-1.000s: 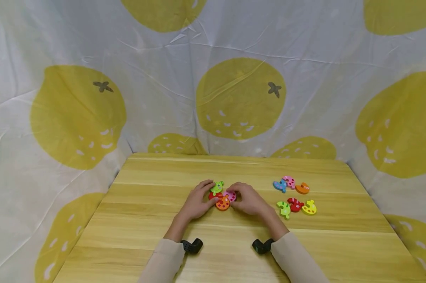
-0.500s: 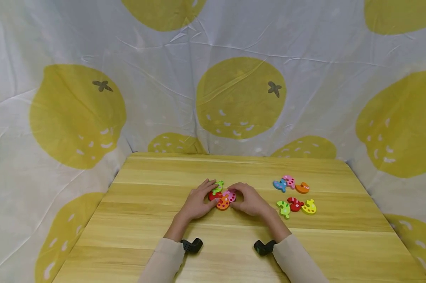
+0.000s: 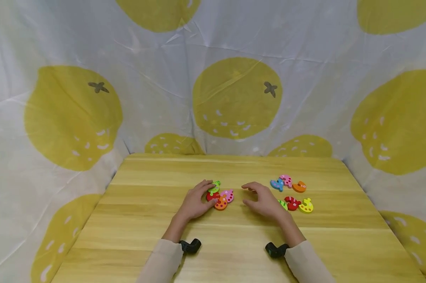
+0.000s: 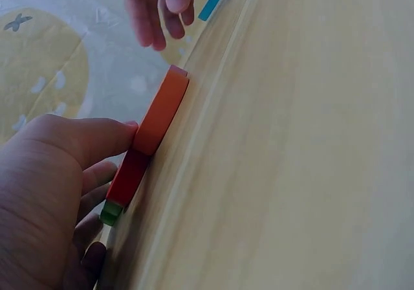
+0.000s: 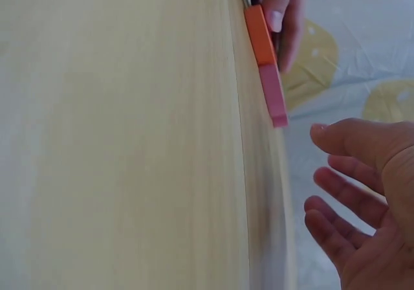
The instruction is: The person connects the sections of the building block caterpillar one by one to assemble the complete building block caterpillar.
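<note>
Toward the middle of the table, four-colour puzzle pieces sit joined in a curve: a green head piece, a red piece, an orange piece and a pink piece. My left hand holds this chain from its left side. Its thumb lies by the red and orange pieces, and its fingers reach the green one. The left wrist view shows that thumb at the edge of the orange piece. My right hand is apart from the pink end, fingers spread and holding nothing.
Loose number puzzle pieces lie to the right: blue, pink and orange farther back, with red and yellow nearer. A light green piece is partly hidden by my right hand. A lemon-print cloth surrounds the wooden table.
My right hand has let go of the pink piece and moved right, toward the loose pieces. The left hand stays at the joined chain. The head view has shifted slightly.
</note>
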`<state>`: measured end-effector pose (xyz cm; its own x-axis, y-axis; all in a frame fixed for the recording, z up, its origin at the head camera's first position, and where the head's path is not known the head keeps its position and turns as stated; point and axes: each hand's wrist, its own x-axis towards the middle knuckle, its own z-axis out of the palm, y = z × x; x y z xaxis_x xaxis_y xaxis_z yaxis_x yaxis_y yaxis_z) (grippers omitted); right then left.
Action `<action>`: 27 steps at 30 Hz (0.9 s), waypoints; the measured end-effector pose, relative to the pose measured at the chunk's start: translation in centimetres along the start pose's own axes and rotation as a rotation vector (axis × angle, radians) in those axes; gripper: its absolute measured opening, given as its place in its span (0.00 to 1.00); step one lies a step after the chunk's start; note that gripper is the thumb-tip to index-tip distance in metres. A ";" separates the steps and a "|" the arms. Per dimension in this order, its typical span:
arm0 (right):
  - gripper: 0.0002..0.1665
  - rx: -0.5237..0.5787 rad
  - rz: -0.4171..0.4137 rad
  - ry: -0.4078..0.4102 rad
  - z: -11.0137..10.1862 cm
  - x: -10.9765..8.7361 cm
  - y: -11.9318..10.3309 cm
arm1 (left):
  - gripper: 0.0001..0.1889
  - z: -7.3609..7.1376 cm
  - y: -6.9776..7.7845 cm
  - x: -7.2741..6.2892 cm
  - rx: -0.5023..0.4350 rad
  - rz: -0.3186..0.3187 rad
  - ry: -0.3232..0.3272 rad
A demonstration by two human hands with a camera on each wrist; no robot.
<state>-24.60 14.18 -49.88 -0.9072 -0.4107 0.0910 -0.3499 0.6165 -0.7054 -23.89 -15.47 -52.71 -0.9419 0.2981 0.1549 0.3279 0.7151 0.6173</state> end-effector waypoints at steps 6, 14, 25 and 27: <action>0.29 -0.033 -0.015 0.044 -1.6 -1.8 1.7 | 0.31 0.2 0.0 -0.1 0.001 0.011 0.000; 0.29 -0.092 -0.007 0.086 -3.3 -4.1 3.8 | 0.30 0.1 0.0 0.0 0.009 -0.005 0.013; 0.41 -0.282 0.070 0.115 -6.3 -7.1 5.5 | 0.30 0.2 0.0 0.0 -0.006 -0.008 0.029; 0.43 -0.310 0.075 0.099 -6.6 -7.4 5.7 | 0.30 0.3 -0.1 0.1 -0.005 -0.005 0.032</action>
<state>-21.46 25.13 -49.96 -0.9460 -0.2989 0.1253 -0.3220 0.8237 -0.4666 -23.95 -15.34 -52.96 -0.9455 0.2740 0.1762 0.3226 0.7133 0.6222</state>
